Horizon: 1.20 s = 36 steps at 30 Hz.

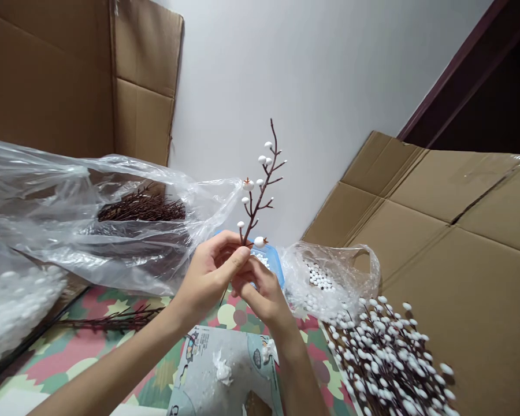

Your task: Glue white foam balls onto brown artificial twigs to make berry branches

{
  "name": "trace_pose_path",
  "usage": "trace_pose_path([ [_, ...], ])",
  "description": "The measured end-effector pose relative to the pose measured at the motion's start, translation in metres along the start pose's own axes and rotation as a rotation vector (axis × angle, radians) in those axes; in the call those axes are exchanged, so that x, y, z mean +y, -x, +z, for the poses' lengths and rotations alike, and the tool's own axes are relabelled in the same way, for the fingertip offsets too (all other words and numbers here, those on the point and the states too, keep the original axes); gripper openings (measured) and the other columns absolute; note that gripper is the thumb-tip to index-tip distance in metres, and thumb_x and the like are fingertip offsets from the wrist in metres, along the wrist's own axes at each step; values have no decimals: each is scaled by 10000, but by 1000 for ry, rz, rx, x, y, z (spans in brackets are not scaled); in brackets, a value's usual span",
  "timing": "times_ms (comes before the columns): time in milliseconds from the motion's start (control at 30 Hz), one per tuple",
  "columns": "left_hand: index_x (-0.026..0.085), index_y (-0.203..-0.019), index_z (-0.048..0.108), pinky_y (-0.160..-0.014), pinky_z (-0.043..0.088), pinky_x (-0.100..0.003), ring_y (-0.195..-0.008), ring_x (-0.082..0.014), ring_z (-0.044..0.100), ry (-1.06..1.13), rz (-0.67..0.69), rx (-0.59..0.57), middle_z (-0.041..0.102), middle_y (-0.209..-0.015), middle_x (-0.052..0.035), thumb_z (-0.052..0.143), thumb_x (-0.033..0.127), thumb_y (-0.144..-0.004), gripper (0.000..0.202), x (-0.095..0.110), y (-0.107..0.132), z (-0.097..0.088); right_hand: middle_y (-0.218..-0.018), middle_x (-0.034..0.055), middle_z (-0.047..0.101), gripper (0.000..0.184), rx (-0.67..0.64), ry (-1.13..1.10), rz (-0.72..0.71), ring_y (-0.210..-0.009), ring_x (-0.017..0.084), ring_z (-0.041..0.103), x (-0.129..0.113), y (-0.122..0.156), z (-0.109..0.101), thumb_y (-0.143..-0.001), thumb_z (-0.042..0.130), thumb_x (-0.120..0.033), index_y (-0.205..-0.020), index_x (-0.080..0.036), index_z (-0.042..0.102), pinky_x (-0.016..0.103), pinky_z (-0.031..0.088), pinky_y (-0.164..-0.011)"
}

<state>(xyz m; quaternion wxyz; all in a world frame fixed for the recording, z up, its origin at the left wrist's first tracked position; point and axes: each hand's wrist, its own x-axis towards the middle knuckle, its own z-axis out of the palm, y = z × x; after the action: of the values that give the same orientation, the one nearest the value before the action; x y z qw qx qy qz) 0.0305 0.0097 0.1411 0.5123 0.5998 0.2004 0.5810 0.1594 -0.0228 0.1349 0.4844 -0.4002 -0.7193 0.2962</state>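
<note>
A dark brown artificial berry branch [260,196] stands upright in front of me, with several white berries on its left twigs and bare twig tips on its right. My left hand [212,268] is closed on its lower stem, thumb and fingers pinching it. Close against it, my right hand [260,289] has its fingers curled near the stem's base; what they hold is hidden. A white berry with a small brown star-shaped tip [259,242] sits just above the fingers. Behind the hands, a blue basket [276,266] with white berries is partly covered.
A grey-blue board [225,352] with white blobs lies below on the patterned tablecloth [151,381]. Finished berry branches [390,352] lie at right, beside a clear bag of berries [329,277]. Left are bare branches [143,208] in plastic and white berries [17,312]. Cardboard [459,231] stands around.
</note>
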Motion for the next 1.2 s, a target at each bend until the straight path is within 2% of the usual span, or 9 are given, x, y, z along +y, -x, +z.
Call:
trace_pose_path([
  [167,177,-860,642,-579,457,-242,-659,-140,568,-5,-29,-8,617,-742,-21,624,355,-848,179,0,2,2,-651,-34,569,48,48,-5,-15,-599,124,561,4,0,8,-822,506,-234,-796,-222,544,247,462,-572],
  [267,175,-864,624,-663,471,-267,-743,-165,574,-42,0,-7,606,-798,-28,647,350,-809,185,-6,-1,-3,-613,-43,539,111,87,38,-32,-574,113,537,5,0,7,-822,499,-233,-711,-223,504,236,436,-556],
  [400,198,-955,609,-811,456,-300,-949,-216,568,-76,113,152,614,-969,-57,588,365,-812,220,-15,-11,-21,-627,-37,528,179,85,121,-49,-565,109,537,5,0,7,-816,509,-243,-644,-220,464,242,427,-565],
  [500,217,-970,609,-887,415,-310,-1018,-222,542,-150,191,216,599,-1022,-51,575,344,-836,187,-10,-14,-30,-617,-36,527,152,24,169,-43,-565,114,525,5,1,10,-824,499,-248,-680,-222,460,243,412,-557],
  [667,214,-855,616,-850,401,-305,-915,-194,538,-260,260,177,566,-904,-21,590,273,-855,65,7,-9,-28,-645,-34,513,160,-26,195,-81,-576,109,502,3,2,18,-845,464,-227,-691,-227,424,242,392,-558],
  [833,203,-774,628,-832,395,-299,-885,-179,526,-278,301,145,546,-865,-16,616,238,-842,77,9,-9,-27,-623,-42,492,149,-51,213,-110,-561,108,477,6,1,19,-828,455,-190,-691,-230,411,246,374,-550],
  [1100,192,-727,661,-832,404,-298,-927,-179,540,-273,294,128,545,-898,-23,662,210,-807,82,9,-10,-29,-623,-35,498,120,-71,185,-64,-570,108,473,6,5,24,-816,448,-199,-704,-226,415,243,371,-567],
  [1200,195,-716,664,-813,410,-286,-911,-169,543,-260,284,112,548,-885,-16,672,211,-803,89,9,-12,-31,-650,-29,529,99,-148,137,10,-594,114,497,16,-1,14,-828,477,-258,-737,-222,462,245,390,-586],
])
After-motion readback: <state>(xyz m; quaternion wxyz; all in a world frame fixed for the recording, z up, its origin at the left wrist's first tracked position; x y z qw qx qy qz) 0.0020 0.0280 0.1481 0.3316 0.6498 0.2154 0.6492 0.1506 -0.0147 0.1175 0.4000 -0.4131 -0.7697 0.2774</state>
